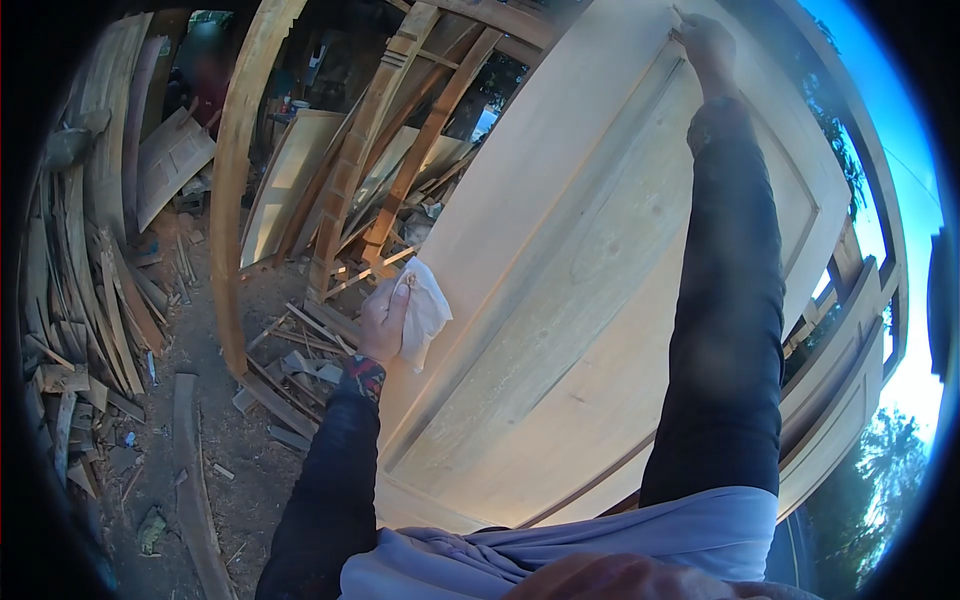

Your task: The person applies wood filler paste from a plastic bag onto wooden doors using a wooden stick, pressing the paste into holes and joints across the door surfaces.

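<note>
A large pale wooden panelled door (590,250) stands tilted in front of me and fills the middle of the view. My left hand (382,318) is at its left edge, thumb pressed over a crumpled whitish sheet (427,312); whether it is paper or cloth I cannot tell. Up at the far end, my right hand (708,45) is closed by the inner corner of the door's frame moulding. Something small and thin seems to stick out from its fingers, too small to name.
Upright timber posts (240,170) rise to the left of the door. Scrap wood (95,300) is piled along the far left, and a long curved board (195,480) lies on the dirt ground. More panelled doors (840,400) lean at right. Another person (208,95) is in the background.
</note>
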`<state>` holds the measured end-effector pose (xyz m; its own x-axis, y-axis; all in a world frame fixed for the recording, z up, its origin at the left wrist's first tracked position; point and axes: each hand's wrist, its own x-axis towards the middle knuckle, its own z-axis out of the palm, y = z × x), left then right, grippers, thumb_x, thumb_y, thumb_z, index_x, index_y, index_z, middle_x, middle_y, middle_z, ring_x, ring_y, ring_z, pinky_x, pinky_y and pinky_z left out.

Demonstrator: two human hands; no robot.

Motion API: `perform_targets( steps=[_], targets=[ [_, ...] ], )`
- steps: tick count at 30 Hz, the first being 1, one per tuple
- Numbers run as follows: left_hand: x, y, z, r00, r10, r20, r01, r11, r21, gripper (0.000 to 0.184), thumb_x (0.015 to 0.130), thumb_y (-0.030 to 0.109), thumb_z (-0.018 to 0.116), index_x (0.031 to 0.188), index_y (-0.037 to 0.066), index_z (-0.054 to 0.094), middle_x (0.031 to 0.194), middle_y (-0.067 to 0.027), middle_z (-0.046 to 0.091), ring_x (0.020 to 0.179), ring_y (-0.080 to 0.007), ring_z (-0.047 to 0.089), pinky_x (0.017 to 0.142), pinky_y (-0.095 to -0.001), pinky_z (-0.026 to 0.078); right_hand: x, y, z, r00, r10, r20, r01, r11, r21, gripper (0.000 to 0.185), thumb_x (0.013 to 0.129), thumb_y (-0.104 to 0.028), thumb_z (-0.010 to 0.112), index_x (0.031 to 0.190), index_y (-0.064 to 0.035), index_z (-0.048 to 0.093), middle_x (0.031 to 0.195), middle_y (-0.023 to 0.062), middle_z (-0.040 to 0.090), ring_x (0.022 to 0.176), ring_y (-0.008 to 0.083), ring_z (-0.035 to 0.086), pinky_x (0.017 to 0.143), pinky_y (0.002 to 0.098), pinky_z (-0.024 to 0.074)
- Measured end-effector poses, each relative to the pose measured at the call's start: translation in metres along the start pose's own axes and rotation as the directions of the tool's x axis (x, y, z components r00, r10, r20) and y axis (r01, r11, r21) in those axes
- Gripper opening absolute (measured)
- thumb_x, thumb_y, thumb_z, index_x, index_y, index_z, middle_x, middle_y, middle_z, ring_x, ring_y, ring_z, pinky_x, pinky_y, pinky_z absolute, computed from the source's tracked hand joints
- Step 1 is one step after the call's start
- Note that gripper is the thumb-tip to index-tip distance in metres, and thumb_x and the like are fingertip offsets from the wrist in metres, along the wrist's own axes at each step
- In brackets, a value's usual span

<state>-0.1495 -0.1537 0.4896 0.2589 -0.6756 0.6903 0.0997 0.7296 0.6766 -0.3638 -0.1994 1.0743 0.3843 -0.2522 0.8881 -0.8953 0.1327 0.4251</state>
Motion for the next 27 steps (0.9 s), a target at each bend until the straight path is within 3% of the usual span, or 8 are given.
perform_targets(
  steps=[6, 12, 15, 18, 21, 24, 25, 27],
  targets=[
    [0.0, 0.001, 0.002, 1.0, 0.002, -0.017, -0.003, 0.999, -0.033, 0.031, 0.094, 0.022, 0.043, 0.102, -0.003, 0.058, 0.083, -0.0154, 0.059, 0.077, -0.0295, 0.058, 0.069, -0.0336, 0.044, -0.018, 0.004, -0.018, 0.99, 0.089, 0.11, -0.106, 0.981, 0.16, 0.035, 0.085, -0.034, 0.05, 0.112, -0.0161, 0.063, 0.104, 0.0109, 0.064, 0.099, 0.025, 0.059, 0.086, 0.0324, 0.0424],
    [0.0, 0.001, 0.003, 0.999, -0.004, -0.035, 0.002, 0.999, -0.035, 0.03, 0.094, 0.022, 0.043, 0.099, -0.004, 0.058, 0.08, -0.015, 0.058, 0.074, -0.0284, 0.057, 0.067, -0.0335, 0.043, 0.0, 0.012, 0.008, 0.996, -0.084, -0.025, 0.087, 0.973, 0.213, 0.033, 0.085, -0.031, 0.052, 0.11, -0.013, 0.064, 0.101, 0.0092, 0.066, 0.092, 0.0231, 0.061, 0.082, 0.0313, 0.0428],
    [-0.001, 0.0, 0.004, 0.999, -0.004, -0.046, 0.002, 0.999, -0.039, 0.03, 0.094, 0.022, 0.043, 0.098, -0.004, 0.058, 0.079, -0.0149, 0.058, 0.073, -0.0276, 0.057, 0.067, -0.0332, 0.043, -0.018, -0.044, -0.017, 0.998, -0.008, -0.061, 0.013, 0.997, 0.075, 0.03, 0.085, -0.026, 0.052, 0.071, -0.0045, 0.068, 0.067, 0.0165, 0.063, 0.064, 0.0325, 0.062, 0.065, 0.0403, 0.0485],
    [-0.002, -0.005, 0.004, 1.0, -0.011, -0.029, 0.01, 0.999, -0.035, 0.03, 0.094, 0.022, 0.043, 0.098, -0.004, 0.058, 0.08, -0.015, 0.058, 0.073, -0.0272, 0.057, 0.067, -0.0329, 0.043, -0.012, -0.03, 0.009, 0.898, -0.298, -0.325, 0.221, 0.942, -0.253, 0.034, 0.085, -0.027, 0.052, 0.068, -0.002, 0.067, 0.066, 0.0194, 0.062, 0.065, 0.0359, 0.061, 0.066, 0.0423, 0.0478],
    [-0.001, -0.003, 0.004, 1.0, -0.026, 0.0, 0.026, 0.998, -0.052, 0.03, 0.094, 0.021, 0.043, 0.1, -0.004, 0.058, 0.082, -0.0153, 0.059, 0.074, -0.0272, 0.058, 0.068, -0.0328, 0.044, -0.02, -0.034, -0.021, 0.984, -0.177, -0.027, 0.174, 0.982, -0.079, 0.029, 0.083, -0.022, 0.053, 0.069, -0.001, 0.068, 0.069, 0.0208, 0.063, 0.067, 0.0366, 0.062, 0.066, 0.042, 0.0483],
    [-0.001, 0.001, 0.0, 1.0, 0.0, -0.021, 0.0, 1.0, -0.025, 0.031, 0.094, 0.021, 0.043, 0.103, -0.004, 0.058, 0.083, -0.0158, 0.059, 0.076, -0.0276, 0.058, 0.069, -0.0329, 0.044, 0.036, 0.042, 0.004, 0.937, -0.21, 0.278, 0.209, 0.977, 0.032, 0.032, 0.085, -0.031, 0.052, 0.108, -0.0122, 0.066, 0.102, 0.0091, 0.066, 0.092, 0.0232, 0.061, 0.082, 0.0324, 0.0427],
    [-0.001, 0.0, 0.001, 1.0, 0.012, -0.028, -0.012, 1.0, -0.021, 0.031, 0.094, 0.021, 0.043, 0.103, -0.004, 0.058, 0.084, -0.0159, 0.059, 0.076, -0.0279, 0.058, 0.07, -0.033, 0.044, 0.035, 0.042, 0.001, 0.952, 0.031, 0.304, -0.102, 0.97, 0.221, 0.03, 0.083, -0.029, 0.055, 0.106, -0.0124, 0.067, 0.095, 0.0076, 0.067, 0.083, 0.0196, 0.062, 0.076, 0.031, 0.0444],
    [0.001, 0.001, 0.003, 1.0, 0.016, -0.025, -0.017, 1.0, -0.022, 0.032, 0.095, 0.023, 0.042, 0.104, -0.004, 0.058, 0.084, -0.0148, 0.06, 0.077, -0.0252, 0.058, 0.07, -0.0324, 0.044, 0.027, 0.041, 0.002, 0.981, 0.08, 0.179, -0.128, 0.953, 0.274, 0.029, 0.082, -0.027, 0.057, 0.106, -0.0129, 0.067, 0.088, 0.0067, 0.066, 0.076, 0.0156, 0.06, 0.071, 0.029, 0.0448]
  ],
)
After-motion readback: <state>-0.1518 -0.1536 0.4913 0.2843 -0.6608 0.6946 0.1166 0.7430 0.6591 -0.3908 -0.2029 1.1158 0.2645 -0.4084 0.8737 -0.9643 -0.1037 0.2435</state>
